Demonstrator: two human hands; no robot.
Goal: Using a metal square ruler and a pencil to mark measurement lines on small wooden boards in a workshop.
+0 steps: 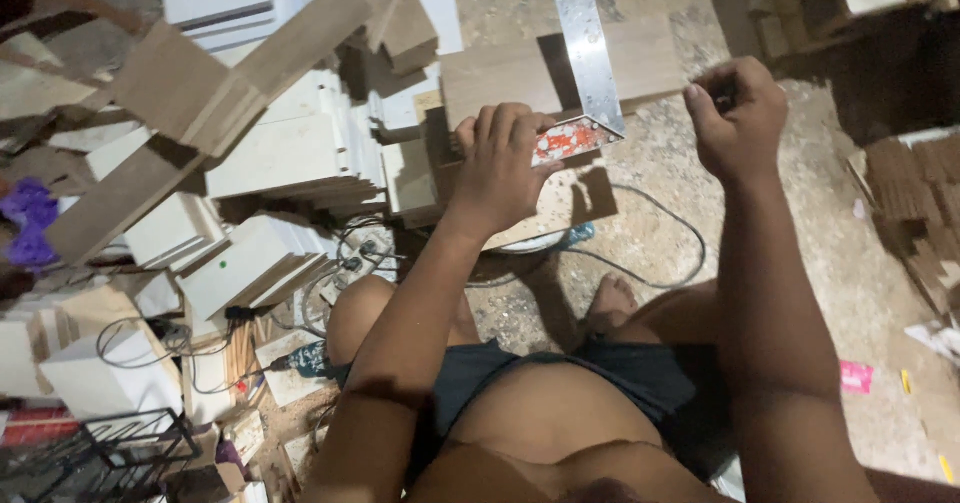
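Note:
My left hand (500, 163) grips the red handle (565, 140) of a metal try square, whose steel blade (585, 43) runs up across a flat wooden board (500, 73). The hand presses the handle against the board's near edge. My right hand (738, 113) hovers to the right of the blade, fingers curled around something small and dark that I cannot make out. Below the board lies a paler wood piece (560, 208).
Stacks of white-painted wood pieces (290, 153) and brown planks (190, 93) crowd the left. Black cables (640, 253) trail over the sawdust-covered floor. More wood blocks (915, 203) sit at the right. My bare legs and foot (608, 303) rest below.

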